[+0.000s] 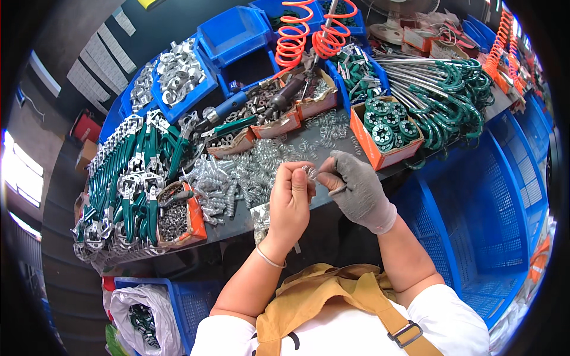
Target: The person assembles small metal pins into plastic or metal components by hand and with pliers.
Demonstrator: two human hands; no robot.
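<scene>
- coil spring (310, 173): silver
- work glove (363, 193): grey
- locking pliers (128, 216): dark green, silver
- coiled air hose (289, 59): orange-red
- parts bin (231, 35): blue
- crate (496, 207): blue, mesh-patterned
- apron (320, 299): mustard
- T-shirt (448, 326): white

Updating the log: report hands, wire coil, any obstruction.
Left hand bare, right hand gloved. Wire coil between them. Loose springs heaped beyond, none blocking.

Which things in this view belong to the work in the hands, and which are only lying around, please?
Seem part of the work:
- bare left hand
- gloved right hand
- small metal spring between them
- heap of loose springs

Seem only lying around:
- green-handled pliers
- box of green round parts
- white plastic bag
</scene>
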